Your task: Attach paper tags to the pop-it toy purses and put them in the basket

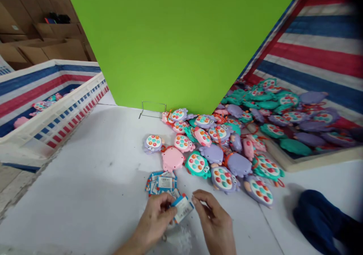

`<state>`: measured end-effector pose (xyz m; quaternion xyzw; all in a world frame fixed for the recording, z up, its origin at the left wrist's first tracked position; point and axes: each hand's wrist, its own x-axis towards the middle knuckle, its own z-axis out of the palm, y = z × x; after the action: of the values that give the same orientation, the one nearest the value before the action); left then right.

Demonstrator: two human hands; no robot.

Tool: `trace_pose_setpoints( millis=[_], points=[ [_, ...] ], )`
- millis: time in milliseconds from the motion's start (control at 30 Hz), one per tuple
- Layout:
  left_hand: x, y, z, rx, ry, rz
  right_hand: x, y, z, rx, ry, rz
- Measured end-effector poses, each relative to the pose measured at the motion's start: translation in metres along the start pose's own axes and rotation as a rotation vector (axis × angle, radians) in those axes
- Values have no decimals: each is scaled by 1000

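Note:
Between the thumb and fingers of my left hand (158, 214) is a small blue-edged barcode card (183, 209). My right hand (213, 218) is pinched at the card's right corner; whatever sits in its fingertips is too small to make out. Just beyond my left hand lies a loose pile of similar barcode cards (162, 182). Turtle-shaped toys with coloured round bumps are heaped past my hands, among them a green toy (197, 164), a purple toy (225, 179) and a pink toy (172, 158) lying face down.
A crate lined with striped cloth (317, 62) at the right spills more toys onto the white table (93, 183). Another white crate (70, 107) with toys stands at the left. A green panel (176, 43) rises behind the heap. A dark blue sleeve (317, 217) shows at the lower right.

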<state>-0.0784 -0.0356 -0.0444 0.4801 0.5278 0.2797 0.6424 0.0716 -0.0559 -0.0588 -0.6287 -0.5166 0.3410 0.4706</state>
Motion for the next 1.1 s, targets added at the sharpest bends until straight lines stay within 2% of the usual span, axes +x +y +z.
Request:
trace_pose_setpoints(
  millis=[67, 200, 333, 600, 700, 767, 867, 967, 1033, 1100],
  points=[
    [-2, 3, 0, 54, 53, 46, -4, -8, -4, -52, 14, -15],
    [-6, 14, 0, 153, 101, 111, -11, -14, 0, -79, -113, -84],
    [-10, 19, 3, 204, 105, 166, -12, -14, 7, -133, -170, -70],
    [-12, 9, 6, 500, 135, 345, -9, -21, 5, -266, -235, -103],
    [-14, 3, 6, 642, 148, 458, -10, -21, 5, -259, -229, -90],
    [-17, 1, 5, 669, 119, 482, -12, -19, 5, -216, -224, -70],
    [-19, 3, -1, 523, 7, 395, -15, -13, 3, -94, -255, -53],
    [-19, 3, -6, 203, -95, 175, -16, -11, 1, 34, -316, 18],
    [-17, 2, -8, 52, -123, 66, -14, -10, -1, 113, -379, 102],
    [-15, 1, -6, 66, -113, 58, -13, -10, -1, 186, -450, 188]
  ],
)
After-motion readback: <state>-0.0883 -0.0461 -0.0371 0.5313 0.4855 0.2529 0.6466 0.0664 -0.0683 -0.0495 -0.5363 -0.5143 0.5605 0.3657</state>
